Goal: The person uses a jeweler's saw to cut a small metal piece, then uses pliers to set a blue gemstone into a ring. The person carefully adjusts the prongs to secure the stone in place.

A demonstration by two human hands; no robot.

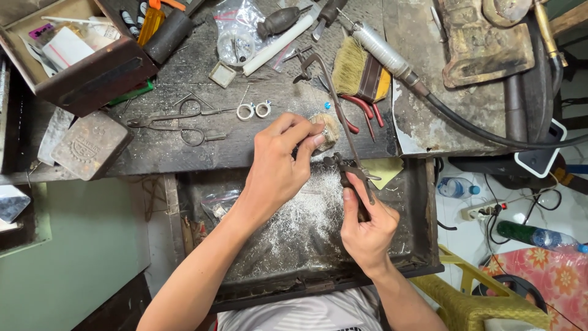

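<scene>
left hand at frame centre, fingers pinched round a small piece pressed against the worn wooden bench peg; piece itself hidden under the fingertips, can't make out what it is. right hand just below and right of centre, clenched on the dark handle of a jeweller's saw frame; handle mostly buried in the fist, thin frame running up toward top centre, blade too fine to see. both hands over an open drawer heaped with pale metal filings; drawer's near edge partly masked by the forearms.

clear plastic bags: one tucked at the drawer's left wall, another at top centre of the bench with a round clear lid on it, contents unreadable. yellow paper scrap at the bench edge, right of centre. wooden box upper left, cut off by the frame, holding a white card and a pink label, print too small to tell. embossed metal block at left, relief lettering blurred. two white rings above the left hand, scissors-like pliers to their left. brush and flex-shaft handpiece upper centre-right, hose leaving right edge. plastic bottles on the floor at right, green one half cut off.
</scene>
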